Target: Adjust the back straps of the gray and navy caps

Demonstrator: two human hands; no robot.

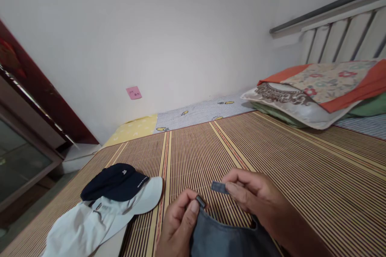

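A blue-grey cap is at the bottom of the head view, its back opening facing away from me and its lower part cut off by the frame. My left hand pinches the dark metal buckle at the left side of that opening. Between thumb and forefinger, my right hand grips the cap's strap, whose free end points left toward the buckle. A gap separates strap and buckle. To the left lie a navy cap and a white cap, partly overlapping.
A striped bamboo mat covers the bed. Pillows with a floral cover lie at the right, near a radiator. A pale flat object sticks out under the white cap. A pink note is on the wall.
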